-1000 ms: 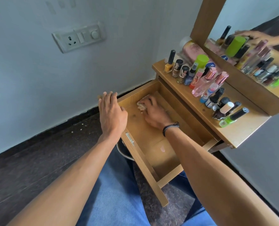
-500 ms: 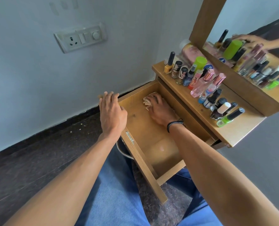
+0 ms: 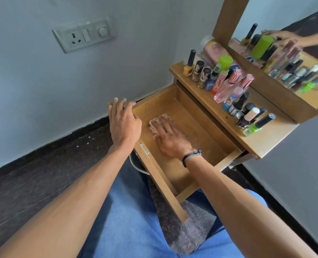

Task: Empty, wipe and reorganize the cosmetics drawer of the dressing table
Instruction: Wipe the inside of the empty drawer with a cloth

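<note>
Mostly under the flat right hand point(image 3: 170, 136), a cloth point(image 3: 155, 121) in the drawer point(image 3: 201, 142) (left hand point(image 3: 124, 123) slack on its corner).

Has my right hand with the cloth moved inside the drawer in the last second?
Yes. The right hand, pressing the cloth, has slid toward the person, away from the drawer's far end wall.

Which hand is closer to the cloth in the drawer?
Right. The right hand lies flat on the cloth on the drawer floor; the left hand rests on the drawer's front corner, apart from the cloth.
</note>
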